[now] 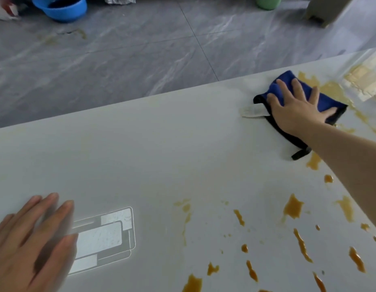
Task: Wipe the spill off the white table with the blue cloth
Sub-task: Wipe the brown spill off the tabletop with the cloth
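A blue cloth (328,100) with a black edge and a white label lies on the white table (162,148) near its far edge, at the right. My right hand (296,106) presses flat on the cloth with fingers spread. An orange-brown spill (293,207) covers the table's right side in several patches and streaks, from beyond the cloth down to the near edge. My left hand (33,239) rests flat on the table at the near left, fingers apart, holding nothing.
Beyond the table's far edge lies a grey tiled floor (140,49) with a faint stain. A blue basin (60,7) of dark liquid stands on it at the back left, and a green container (267,2) at the back right.
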